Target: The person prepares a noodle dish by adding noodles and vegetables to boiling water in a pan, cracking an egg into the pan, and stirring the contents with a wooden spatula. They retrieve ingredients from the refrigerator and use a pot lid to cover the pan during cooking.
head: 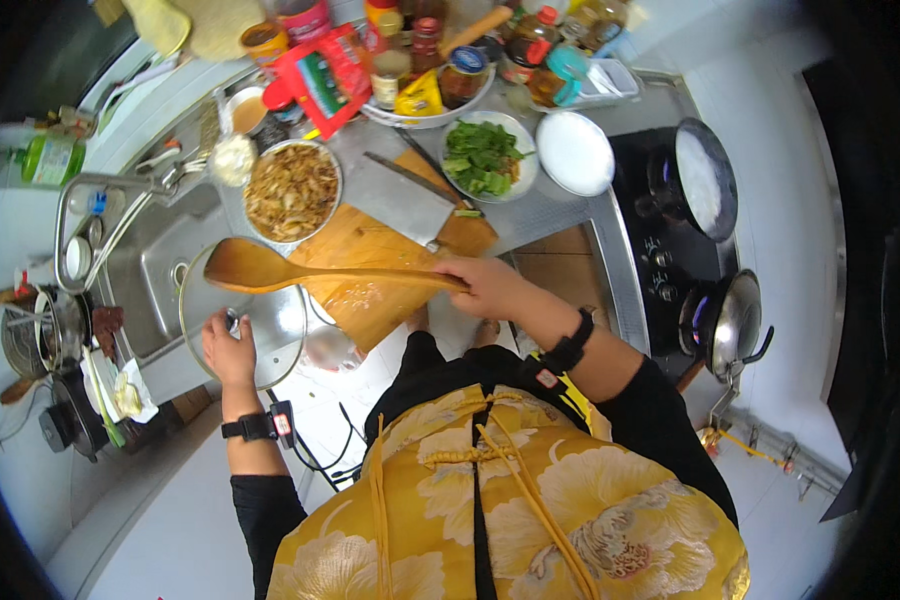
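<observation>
My right hand grips the handle end of a long wooden spatula, whose broad blade points left. On the left, my left hand has its fingers around the knob of a clear glass pot lid with a metal rim. The spatula's blade overlaps the lid's upper part in this view; whether they touch I cannot tell. Beneath the spatula's handle lies a wooden cutting board with wet bits on it. Behind the board are a bowl of browned chopped food and a plate of chopped green leaves.
A steel sink is at the left. On the black gas stove at the right, a pan with white contents and a lidded wok sit over blue flames. A knife, a white plate and several seasoning bottles occupy the counter.
</observation>
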`<state>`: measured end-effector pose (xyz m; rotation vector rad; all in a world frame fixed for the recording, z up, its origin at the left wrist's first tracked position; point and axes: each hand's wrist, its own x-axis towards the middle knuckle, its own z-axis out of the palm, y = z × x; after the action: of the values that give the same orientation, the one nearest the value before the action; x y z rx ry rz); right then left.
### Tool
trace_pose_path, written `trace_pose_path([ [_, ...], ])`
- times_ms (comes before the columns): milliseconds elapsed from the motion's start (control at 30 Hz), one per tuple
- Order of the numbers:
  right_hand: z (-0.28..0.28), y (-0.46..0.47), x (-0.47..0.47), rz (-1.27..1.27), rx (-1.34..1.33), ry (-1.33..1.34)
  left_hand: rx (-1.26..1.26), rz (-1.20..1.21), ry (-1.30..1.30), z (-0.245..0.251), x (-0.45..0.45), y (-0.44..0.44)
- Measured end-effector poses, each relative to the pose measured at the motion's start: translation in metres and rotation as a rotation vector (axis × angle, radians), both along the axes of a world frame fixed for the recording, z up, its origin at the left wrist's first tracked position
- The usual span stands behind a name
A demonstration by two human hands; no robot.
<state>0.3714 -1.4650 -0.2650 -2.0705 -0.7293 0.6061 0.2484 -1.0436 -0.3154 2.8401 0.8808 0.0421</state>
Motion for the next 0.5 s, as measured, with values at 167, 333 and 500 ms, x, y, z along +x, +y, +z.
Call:
trace_pose_path([
  [167, 0.035, -0.124, -0.039, -0.326, -0.027, 0.241, -0.479, -0.118, 0.079, 0.038, 0.034, -0.101],
  [333, 0.053, -0.223, -0.107, -0.689, 0.23, 0.205, -1.091, -0.328, 0.183, 0.052, 0.071, -0.259],
  [500, 0.081, -0.302, -0.169, -0.852, 0.285, 0.152, -1.518, -0.091, 0.339, 0.023, 0.125, -0.408],
])
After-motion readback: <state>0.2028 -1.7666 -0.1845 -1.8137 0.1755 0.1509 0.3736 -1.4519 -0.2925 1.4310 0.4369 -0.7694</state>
